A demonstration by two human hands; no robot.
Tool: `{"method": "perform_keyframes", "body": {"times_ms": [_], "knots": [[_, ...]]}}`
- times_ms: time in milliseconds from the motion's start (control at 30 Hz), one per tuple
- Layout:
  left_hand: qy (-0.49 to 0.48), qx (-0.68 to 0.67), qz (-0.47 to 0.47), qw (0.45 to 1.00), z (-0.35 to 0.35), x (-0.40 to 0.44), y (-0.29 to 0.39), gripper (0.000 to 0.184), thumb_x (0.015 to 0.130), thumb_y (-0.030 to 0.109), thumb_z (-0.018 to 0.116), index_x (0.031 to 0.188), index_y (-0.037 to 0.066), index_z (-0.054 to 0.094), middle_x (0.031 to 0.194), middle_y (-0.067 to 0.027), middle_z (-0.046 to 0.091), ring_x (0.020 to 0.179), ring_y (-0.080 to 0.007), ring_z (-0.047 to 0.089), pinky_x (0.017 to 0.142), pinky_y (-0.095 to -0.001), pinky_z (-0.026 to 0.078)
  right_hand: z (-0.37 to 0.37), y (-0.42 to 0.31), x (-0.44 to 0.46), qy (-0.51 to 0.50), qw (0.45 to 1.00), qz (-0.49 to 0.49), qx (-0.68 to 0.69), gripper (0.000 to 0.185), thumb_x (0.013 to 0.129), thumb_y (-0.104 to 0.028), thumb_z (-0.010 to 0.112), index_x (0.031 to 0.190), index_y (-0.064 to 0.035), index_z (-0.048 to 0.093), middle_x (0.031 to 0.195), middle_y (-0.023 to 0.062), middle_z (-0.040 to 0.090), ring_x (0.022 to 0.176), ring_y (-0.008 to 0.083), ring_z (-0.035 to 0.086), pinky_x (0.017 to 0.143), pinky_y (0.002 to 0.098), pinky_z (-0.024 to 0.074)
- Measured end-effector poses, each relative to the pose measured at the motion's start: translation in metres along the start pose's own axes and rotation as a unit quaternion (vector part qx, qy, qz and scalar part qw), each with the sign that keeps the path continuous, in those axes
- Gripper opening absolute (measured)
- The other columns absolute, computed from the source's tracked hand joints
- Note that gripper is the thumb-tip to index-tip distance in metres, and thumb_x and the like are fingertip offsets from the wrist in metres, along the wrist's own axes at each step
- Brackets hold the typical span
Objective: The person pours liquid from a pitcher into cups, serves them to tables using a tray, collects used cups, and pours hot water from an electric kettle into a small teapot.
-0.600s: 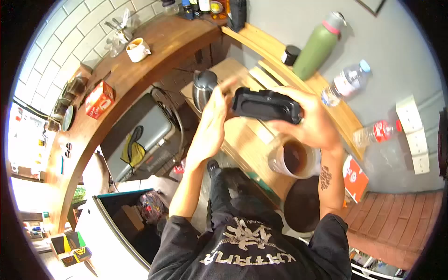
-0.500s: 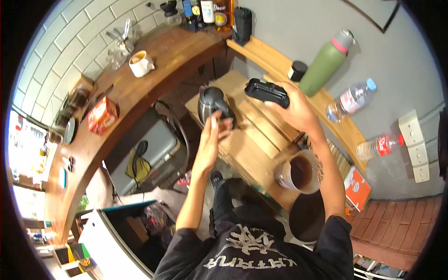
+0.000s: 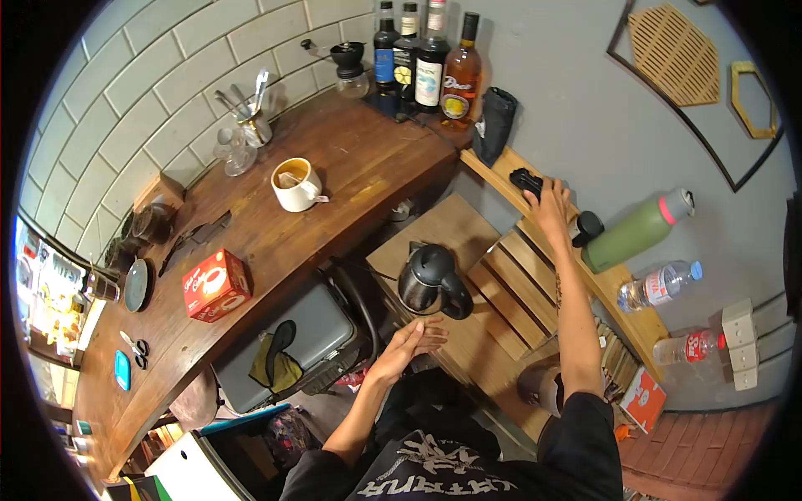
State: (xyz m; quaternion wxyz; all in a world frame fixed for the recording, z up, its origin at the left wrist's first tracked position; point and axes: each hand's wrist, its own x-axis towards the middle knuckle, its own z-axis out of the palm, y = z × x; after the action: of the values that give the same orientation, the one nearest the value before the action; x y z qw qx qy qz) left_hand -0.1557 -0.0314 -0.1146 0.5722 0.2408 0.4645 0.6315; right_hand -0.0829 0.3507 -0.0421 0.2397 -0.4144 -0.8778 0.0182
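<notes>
My right hand (image 3: pixel 550 209) is stretched out to the wooden wall shelf (image 3: pixel 603 280), fingers closed on a small black plastic tray (image 3: pixel 525 183) at the shelf's surface. The hand covers part of the tray, and whether the shelf bears its weight is unclear. My left hand (image 3: pixel 412 345) holds nothing, its fingers stretched out, just in front of the black electric kettle (image 3: pixel 433 275). The kettle stands upright on a slatted wooden table (image 3: pixel 507 288). Beside my right hand on the shelf are a dark-lidded jar (image 3: pixel 586 227) and a green flask (image 3: pixel 635 232).
A curved wooden counter (image 3: pixel 351 167) bears a white cup with a teabag (image 3: pixel 297 185), a red box (image 3: pixel 217 286), scissors (image 3: pixel 136 349) and several bottles (image 3: pixel 432 71). Water bottles (image 3: pixel 660 286) stand farther along the shelf. A dark pitcher (image 3: pixel 543 386) sits under my right arm.
My right hand has carried the black tray away from above the table to the wall shelf. My left hand has moved slightly away from the kettle. The view has shifted toward the counter.
</notes>
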Motion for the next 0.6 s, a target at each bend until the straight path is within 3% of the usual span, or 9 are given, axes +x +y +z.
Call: {"method": "perform_keyframes", "body": {"times_ms": [200, 300, 367, 433, 600], "knots": [[0.028, -0.037, 0.066, 0.997, -0.016, 0.023, 0.031, 0.053, 0.103, 0.043, 0.038, 0.133, 0.0, 0.045, 0.118, -0.0154, 0.059, 0.109, -0.023, 0.059, 0.096, -0.0363, 0.047, 0.019, 0.005, 0.0, -0.004, 0.999, 0.016, 0.041, 0.051, 0.086, -0.027, 0.067, 0.124, 0.0038, 0.051, 0.119, 0.0258, 0.049, 0.107, 0.0444, 0.046, 0.095, 0.0528, 0.0376], [0.036, -0.043, 0.08, 0.995, -0.02, 0.028, 0.037, 0.048, 0.105, 0.038, 0.034, 0.131, 0.0, 0.046, 0.119, -0.0164, 0.06, 0.109, -0.0255, 0.061, 0.099, -0.038, 0.047, 0.024, 0.012, -0.001, -0.009, 0.998, 0.029, 0.058, 0.053, 0.086, -0.027, 0.068, 0.125, 0.0042, 0.05, 0.12, 0.0272, 0.048, 0.109, 0.045, 0.045, 0.097, 0.053, 0.0365], [0.032, -0.05, 0.082, 0.995, -0.02, 0.026, 0.039, 0.047, 0.104, 0.037, 0.035, 0.131, 0.0, 0.046, 0.118, -0.0161, 0.06, 0.109, -0.0252, 0.061, 0.098, -0.0373, 0.048, 0.025, 0.015, -0.001, -0.007, 0.997, 0.041, 0.072, 0.054, 0.086, -0.027, 0.068, 0.125, 0.0045, 0.05, 0.12, 0.0279, 0.048, 0.109, 0.0452, 0.044, 0.097, 0.053, 0.0358], [0.038, -0.06, 0.084, 0.994, -0.02, 0.022, 0.04, 0.05, 0.101, 0.043, 0.044, 0.128, 0.001, 0.048, 0.116, -0.0155, 0.06, 0.107, -0.0235, 0.06, 0.095, -0.0372, 0.048, 0.026, 0.015, 0.0, 0.019, 0.995, 0.047, 0.084, 0.054, 0.085, -0.027, 0.069, 0.124, 0.0044, 0.05, 0.12, 0.0288, 0.048, 0.109, 0.045, 0.045, 0.097, 0.0527, 0.0364], [0.044, -0.058, 0.077, 0.994, -0.024, 0.018, 0.036, 0.047, 0.101, 0.041, 0.043, 0.127, 0.002, 0.048, 0.115, -0.0153, 0.06, 0.106, -0.0237, 0.061, 0.095, -0.0375, 0.049, 0.023, 0.011, 0.003, 0.053, 0.995, 0.032, 0.077, 0.049, 0.082, -0.025, 0.072, 0.118, 0.0025, 0.052, 0.114, 0.0277, 0.048, 0.107, 0.0454, 0.047, 0.093, 0.0513, 0.0407]]}}
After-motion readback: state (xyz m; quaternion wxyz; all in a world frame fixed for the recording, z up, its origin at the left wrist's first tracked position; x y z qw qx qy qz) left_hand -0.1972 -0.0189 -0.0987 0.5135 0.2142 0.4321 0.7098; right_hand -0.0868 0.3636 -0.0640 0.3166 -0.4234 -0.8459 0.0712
